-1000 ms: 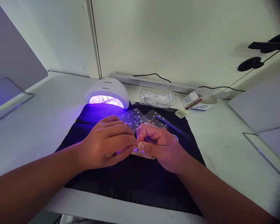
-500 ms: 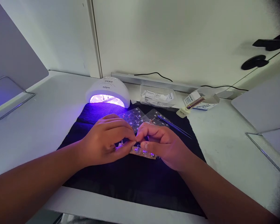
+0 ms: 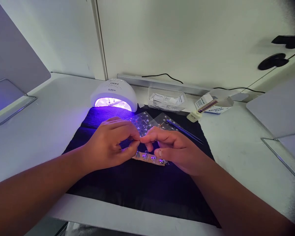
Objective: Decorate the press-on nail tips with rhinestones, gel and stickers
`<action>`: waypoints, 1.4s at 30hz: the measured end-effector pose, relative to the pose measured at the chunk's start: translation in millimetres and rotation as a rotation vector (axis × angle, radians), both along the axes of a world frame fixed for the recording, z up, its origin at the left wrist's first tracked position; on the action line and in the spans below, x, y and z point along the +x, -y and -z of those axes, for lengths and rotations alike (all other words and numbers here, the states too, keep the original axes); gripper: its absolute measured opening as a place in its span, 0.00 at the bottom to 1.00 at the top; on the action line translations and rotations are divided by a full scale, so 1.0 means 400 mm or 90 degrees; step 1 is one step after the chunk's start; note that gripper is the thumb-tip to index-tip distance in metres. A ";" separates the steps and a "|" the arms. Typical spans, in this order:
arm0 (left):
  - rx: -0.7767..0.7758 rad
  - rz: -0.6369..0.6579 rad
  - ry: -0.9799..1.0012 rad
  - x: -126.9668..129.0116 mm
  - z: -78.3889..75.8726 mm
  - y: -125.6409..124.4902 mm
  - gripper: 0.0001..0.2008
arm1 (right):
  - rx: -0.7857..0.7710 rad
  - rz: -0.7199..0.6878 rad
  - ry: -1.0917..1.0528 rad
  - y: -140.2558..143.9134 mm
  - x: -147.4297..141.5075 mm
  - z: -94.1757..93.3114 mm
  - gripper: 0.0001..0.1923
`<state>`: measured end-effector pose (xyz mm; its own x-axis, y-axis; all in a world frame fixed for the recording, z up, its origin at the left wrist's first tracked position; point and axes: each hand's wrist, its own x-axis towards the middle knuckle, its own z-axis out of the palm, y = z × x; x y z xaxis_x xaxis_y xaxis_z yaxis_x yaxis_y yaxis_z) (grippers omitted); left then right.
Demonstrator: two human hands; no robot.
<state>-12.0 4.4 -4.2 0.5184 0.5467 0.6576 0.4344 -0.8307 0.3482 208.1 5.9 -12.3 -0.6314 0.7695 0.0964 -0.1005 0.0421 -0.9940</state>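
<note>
My left hand (image 3: 110, 144) and my right hand (image 3: 173, 149) meet over a black mat (image 3: 142, 186). The left thumb and forefinger pinch together right at the tip of my right forefinger; anything between them is too small to make out. My right hand's fingers are spread, with the thumb resting by a pale strip (image 3: 149, 159) that carries several small shiny false nails. The strip lies flat on the mat just below the fingertips.
A white nail lamp (image 3: 113, 95) glows purple at the mat's far edge. Clear sticker sheets (image 3: 142, 121) and tweezers (image 3: 184, 131) lie behind my hands. A clear plastic box (image 3: 166, 98), a small bottle (image 3: 193, 116) and an open carton (image 3: 212, 105) stand near the wall.
Both hands have lifted slightly off the strip, uncovering more of its nails. My right forefinger has straightened toward the left fingertips. The view has tipped down a little.
</note>
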 end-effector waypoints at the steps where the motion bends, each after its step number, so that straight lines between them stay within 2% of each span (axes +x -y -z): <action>1: -0.004 -0.003 -0.003 0.000 0.000 0.000 0.04 | 0.009 -0.001 0.006 -0.001 0.002 0.001 0.15; 7: -0.022 -0.004 -0.010 0.002 0.000 0.000 0.03 | 0.079 -0.004 0.067 -0.006 0.017 0.003 0.19; 15: -0.012 -0.016 -0.011 -0.001 0.002 -0.001 0.04 | 0.133 -0.039 0.082 -0.014 0.021 0.002 0.23; 42: -0.038 -0.014 -0.026 0.004 0.005 0.003 0.05 | 0.118 -0.037 0.071 -0.017 0.020 0.009 0.19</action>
